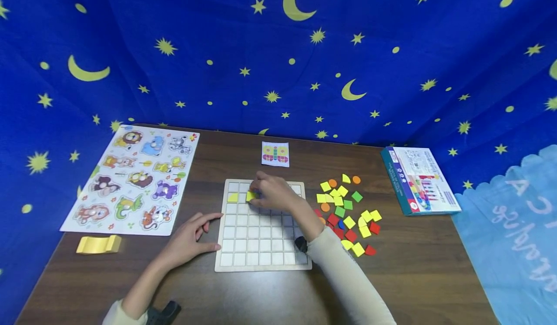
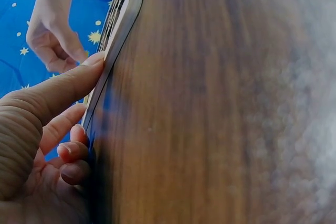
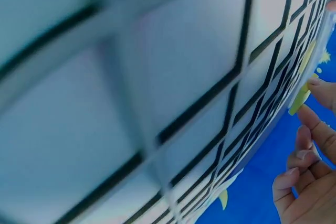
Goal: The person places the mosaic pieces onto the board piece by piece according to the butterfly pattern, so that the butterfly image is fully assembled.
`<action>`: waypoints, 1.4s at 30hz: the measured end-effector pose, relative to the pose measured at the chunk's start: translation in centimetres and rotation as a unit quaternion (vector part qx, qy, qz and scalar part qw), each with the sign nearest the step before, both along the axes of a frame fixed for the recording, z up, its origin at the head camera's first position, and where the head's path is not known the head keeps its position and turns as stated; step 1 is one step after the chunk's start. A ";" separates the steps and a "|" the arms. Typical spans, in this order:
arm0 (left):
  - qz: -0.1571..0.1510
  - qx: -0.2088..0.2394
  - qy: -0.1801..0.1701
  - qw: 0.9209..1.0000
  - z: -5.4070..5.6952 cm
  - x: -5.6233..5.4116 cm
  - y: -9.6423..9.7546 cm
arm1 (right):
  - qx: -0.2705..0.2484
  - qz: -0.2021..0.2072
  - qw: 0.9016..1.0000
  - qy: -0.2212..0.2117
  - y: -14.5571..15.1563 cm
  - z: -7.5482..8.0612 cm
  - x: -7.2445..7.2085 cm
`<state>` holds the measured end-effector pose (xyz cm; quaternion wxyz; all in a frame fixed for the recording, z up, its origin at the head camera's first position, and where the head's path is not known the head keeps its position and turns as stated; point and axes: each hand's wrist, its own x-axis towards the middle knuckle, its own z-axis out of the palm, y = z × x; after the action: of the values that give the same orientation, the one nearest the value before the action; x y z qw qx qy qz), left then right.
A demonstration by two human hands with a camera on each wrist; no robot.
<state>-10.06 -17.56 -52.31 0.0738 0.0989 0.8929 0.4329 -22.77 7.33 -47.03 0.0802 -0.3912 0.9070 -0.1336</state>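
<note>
A yellow tile (image 1: pixel 250 197) is at eleven o'clock on a white-celled grid board (image 1: pixel 263 245), clamped between the thumb and fingertips of a person's right hand (image 1: pixel 273 192); whether it touches the board is unclear. Another yellow piece (image 1: pixel 232 198) lies in a cell at ten o'clock. At nine o'clock, the left hand (image 1: pixel 191 236) touches the board's edge, thumb and index finger extended and apart. Beyond the board: loose coloured tiles (image 1: pixel 340 212) at three, a butterfly-patterned card (image 1: pixel 275 154) at twelve, an animal puzzle (image 1: pixel 148 199) near ten.
</note>
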 end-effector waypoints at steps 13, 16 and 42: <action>-0.007 -0.003 0.008 1.000 0.0 -0.1 0.0 | 0.028 -0.006 0.999 0.014 -2.1 -0.4 0.1; -0.007 -0.005 0.006 1.000 0.1 -0.1 0.2 | 0.025 -0.015 1.000 0.005 -2.1 -0.4 0.2; -0.008 0.000 0.008 1.000 0.2 0.1 0.0 | -0.022 -0.091 0.995 -0.043 3.4 0.8 0.3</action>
<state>-9.99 -17.54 -52.09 0.0705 0.1094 0.8926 0.4317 -22.44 10.69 -46.18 0.0977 -0.3022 0.9316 -0.1770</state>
